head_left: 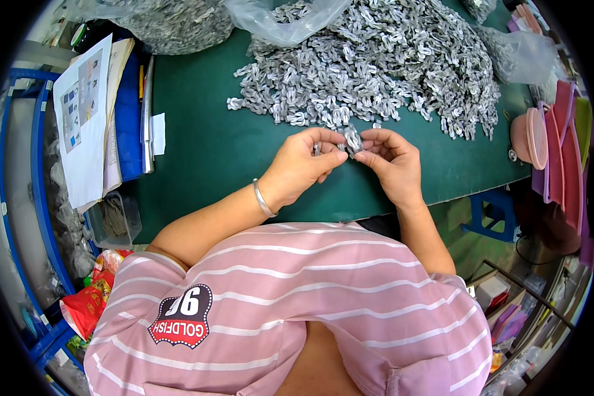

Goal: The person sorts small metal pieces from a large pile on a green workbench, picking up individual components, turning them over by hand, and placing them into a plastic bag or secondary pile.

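Note:
Close to the table's front edge, my left hand [303, 162] and my right hand [396, 165] meet fingertip to fingertip. Between them is a small shiny grey looped piece [352, 140], pinched by the thumb and forefinger of my right hand. The left thumb and forefinger close on its other side, where a bit of grey shows at their tips. Another small silvery bit shows among the left fingers, too small to name. Just beyond my hands spreads a large heap of similar grey looped pieces [376, 66].
The table top [191, 125] is green. Clear plastic bags [168, 23] of grey pieces stand at the back. Papers and folders [86, 119] lie at the left, above a clear plastic box [115, 221]. Pink bins [561, 145] stand at the right, near a blue stool [492, 214].

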`<state>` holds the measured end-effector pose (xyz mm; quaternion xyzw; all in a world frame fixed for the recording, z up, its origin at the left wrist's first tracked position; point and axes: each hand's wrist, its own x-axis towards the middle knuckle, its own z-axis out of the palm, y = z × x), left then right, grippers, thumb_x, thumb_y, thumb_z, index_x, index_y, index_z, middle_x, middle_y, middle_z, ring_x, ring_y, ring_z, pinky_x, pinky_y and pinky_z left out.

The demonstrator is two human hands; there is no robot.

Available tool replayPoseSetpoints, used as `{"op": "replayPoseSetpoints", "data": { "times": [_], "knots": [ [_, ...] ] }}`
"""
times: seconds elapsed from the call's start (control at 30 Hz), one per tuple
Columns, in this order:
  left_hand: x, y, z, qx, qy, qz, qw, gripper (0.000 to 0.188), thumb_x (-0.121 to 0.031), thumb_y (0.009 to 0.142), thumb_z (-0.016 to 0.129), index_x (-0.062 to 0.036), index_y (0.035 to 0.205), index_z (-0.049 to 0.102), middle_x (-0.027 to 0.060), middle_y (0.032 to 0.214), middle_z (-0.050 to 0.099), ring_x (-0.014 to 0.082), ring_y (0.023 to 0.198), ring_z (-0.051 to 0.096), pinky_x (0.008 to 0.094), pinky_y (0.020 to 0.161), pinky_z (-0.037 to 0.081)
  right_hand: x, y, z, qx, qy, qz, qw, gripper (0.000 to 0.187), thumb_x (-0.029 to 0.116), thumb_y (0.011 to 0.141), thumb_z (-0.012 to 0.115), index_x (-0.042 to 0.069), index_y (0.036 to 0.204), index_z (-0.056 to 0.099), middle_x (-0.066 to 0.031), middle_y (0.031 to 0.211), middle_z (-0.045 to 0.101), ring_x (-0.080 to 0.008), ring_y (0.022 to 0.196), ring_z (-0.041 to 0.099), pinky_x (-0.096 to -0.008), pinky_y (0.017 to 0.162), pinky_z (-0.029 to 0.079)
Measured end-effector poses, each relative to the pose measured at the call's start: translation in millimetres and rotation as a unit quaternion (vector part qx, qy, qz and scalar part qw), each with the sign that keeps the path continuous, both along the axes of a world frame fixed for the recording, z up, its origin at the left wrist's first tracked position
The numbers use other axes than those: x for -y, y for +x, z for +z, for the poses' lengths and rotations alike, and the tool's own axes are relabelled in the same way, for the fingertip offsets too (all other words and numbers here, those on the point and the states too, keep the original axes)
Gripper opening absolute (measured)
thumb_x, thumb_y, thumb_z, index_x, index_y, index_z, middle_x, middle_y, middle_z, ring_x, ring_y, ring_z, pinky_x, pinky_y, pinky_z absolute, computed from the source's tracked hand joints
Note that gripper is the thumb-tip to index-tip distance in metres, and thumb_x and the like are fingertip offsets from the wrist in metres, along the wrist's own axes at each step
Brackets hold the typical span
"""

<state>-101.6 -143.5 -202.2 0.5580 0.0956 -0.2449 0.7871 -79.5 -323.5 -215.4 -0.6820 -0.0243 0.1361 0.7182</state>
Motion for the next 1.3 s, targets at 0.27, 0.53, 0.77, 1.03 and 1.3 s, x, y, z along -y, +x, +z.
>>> {"op": "replayPoseSetpoints", "data": {
  "times": [0.27,0.53,0.77,1.03,1.3],
  "knots": [
    [2,1,-3,0.075,0.073,0.052,0.993,0.023,-0.008,0.079,0.064,0.0002,0.098,0.056,0.0012,0.076,0.056,0.004,0.055,0.045,0.017,0.045,0.034,-1,2,6,-0.049,0.047,-0.001,0.998,0.013,-0.002,0.079,0.059,-0.005,0.092,0.061,-0.0111,0.079,0.064,-0.014,0.068,0.062,-0.0218,0.059,0.05],
    [1,-2,6,0.166,0.096,0.042,0.98,0.015,-0.006,0.077,0.066,0.0001,0.09,0.062,0.0025,0.079,0.061,0.0055,0.068,0.051,0.0187,0.059,0.041,0,-3,-3,0.023,0.119,0.059,0.991,0.01,-0.008,0.077,0.059,-0.005,0.086,0.063,-0.0115,0.091,0.059,-0.0154,0.077,0.059,-0.023,0.065,0.049],
    [0,-2,7,0.052,0.008,0.054,0.997,0.019,-0.009,0.081,0.062,0.001,0.097,0.062,0.0049,0.081,0.062,0.0072,0.064,0.052,0.019,0.057,0.043,-7,-11,3,0.128,0.104,-0.004,0.986,0.028,-0.013,0.071,0.063,-0.003,0.095,0.054,-0.0107,0.095,0.055,-0.0137,0.081,0.055,-0.0234,0.071,0.046],
    [1,-5,-4,-0.076,-0.116,0.033,0.99,0.023,-0.012,0.086,0.056,0.0018,0.105,0.057,0.0083,0.085,0.062,0.0119,0.069,0.059,0.0227,0.061,0.049,-16,-18,7,0.173,0.114,-0.032,0.978,0.035,-0.012,0.072,0.063,-0.001,0.1,0.045,-0.0112,0.092,0.056,-0.0141,0.08,0.056,-0.0241,0.069,0.046],
    [-7,-2,-2,-0.147,-0.233,0.04,0.961,0.022,-0.023,0.091,0.048,-0.0031,0.096,0.055,0.0015,0.077,0.051,0.0085,0.062,0.048,0.0183,0.048,0.038,5,5,13,0.259,-0.189,-0.083,0.944,0.006,-0.004,0.078,0.058,-0.001,0.083,0.06,-0.0064,0.08,0.06,-0.0116,0.064,0.054,-0.0225,0.057,0.043]
  ]
}}
